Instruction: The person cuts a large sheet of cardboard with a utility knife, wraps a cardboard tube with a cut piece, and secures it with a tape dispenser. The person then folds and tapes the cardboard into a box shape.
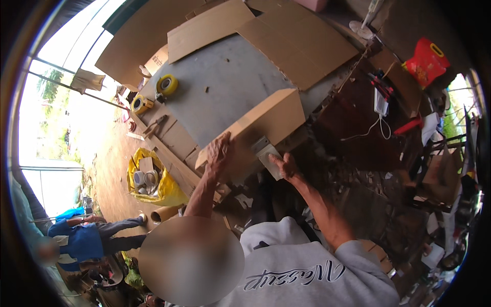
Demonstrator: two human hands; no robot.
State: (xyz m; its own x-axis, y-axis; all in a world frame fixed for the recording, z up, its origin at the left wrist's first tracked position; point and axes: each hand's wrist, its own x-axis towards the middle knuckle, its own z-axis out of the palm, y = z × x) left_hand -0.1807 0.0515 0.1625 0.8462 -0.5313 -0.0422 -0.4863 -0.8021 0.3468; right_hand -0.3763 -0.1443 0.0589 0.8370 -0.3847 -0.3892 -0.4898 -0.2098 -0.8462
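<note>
A long, narrow cardboard box (279,116) stands slanted at the near edge of the grey tabletop (220,82). The fingers of my left hand (220,151) are closed over its upper edge near the left end. My right hand (287,167) grips a flat, pale piece (269,159) with a grey metal-looking strip at its far end. That piece is held against or just in front of the box's near side; whether it touches cannot be told. The piece's exact kind is unclear.
Cardboard sheets (302,43) cover the table's far side. Yellow tape rolls (166,85) and pliers (155,126) lie along its left. A yellow bag (171,192) holds more rolls. A white power strip (380,104) lies right. Another person in blue (84,239) is at lower left.
</note>
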